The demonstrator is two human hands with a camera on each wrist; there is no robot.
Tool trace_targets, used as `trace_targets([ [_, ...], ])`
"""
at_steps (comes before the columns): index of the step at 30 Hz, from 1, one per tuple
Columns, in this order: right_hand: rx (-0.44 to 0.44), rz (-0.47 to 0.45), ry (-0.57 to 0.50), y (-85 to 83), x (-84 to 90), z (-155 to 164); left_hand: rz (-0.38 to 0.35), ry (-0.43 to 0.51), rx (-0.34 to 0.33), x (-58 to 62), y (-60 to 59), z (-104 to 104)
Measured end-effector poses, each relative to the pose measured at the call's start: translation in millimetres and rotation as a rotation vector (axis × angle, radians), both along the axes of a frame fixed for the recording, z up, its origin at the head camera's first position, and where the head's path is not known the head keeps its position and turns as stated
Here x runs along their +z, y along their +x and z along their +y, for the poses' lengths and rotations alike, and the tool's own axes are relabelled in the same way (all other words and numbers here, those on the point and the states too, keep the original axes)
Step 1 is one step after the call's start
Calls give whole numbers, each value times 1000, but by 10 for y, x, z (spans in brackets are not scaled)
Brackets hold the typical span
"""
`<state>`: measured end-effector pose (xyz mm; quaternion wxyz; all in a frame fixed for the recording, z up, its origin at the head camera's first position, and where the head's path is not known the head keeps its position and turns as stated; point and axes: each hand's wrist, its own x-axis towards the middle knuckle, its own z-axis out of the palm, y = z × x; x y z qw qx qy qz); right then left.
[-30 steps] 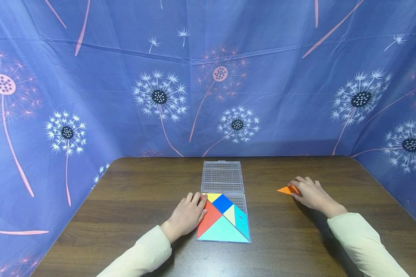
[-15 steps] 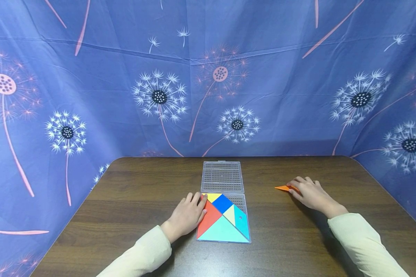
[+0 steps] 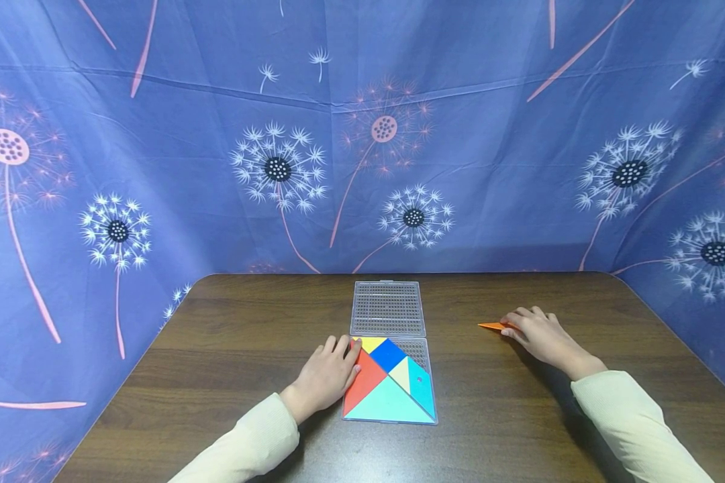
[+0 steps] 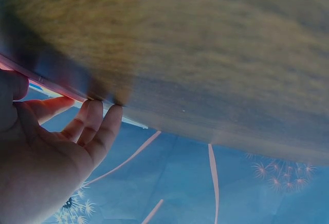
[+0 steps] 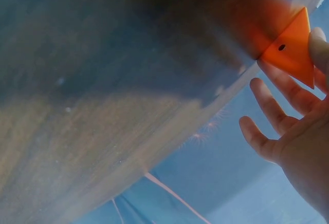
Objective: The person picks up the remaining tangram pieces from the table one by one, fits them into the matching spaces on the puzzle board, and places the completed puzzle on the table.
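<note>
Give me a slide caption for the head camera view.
Left hand rests on the tangram tray while right hand holds an orange triangle on the table.

Head view bright, evenly lit and sharp, soft shadows under both sleeves on the table (image 3: pixel 229 335), backdrop (image 3: pixel 157 168) bowed by wide-angle distortion at the edges; both wrist views dim, close and blurry, tabletop smeared, orange piece (image 5: pixel 290 49) soft-edged.

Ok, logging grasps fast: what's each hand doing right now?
Left hand: open, fingers resting on the puzzle tray.
Right hand: pinching the orange triangle.
</note>
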<state>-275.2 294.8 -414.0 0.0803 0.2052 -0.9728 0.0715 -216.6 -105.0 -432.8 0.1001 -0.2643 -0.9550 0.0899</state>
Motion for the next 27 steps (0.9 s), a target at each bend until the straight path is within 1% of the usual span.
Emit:
trace_targets([
  [6, 12, 17, -5, -2, 9, 0, -16, -3, 7, 0, -1, 3],
  [13, 20, 33, 0, 2, 23, 0, -2, -7, 3, -3, 0, 5],
  [22, 22, 66, 30, 9, 20, -6, -26, -14, 16, -1, -5, 5],
  [27, 22, 85, 51, 10, 17, 3, -15, -7, 8, -6, -8, 3],
])
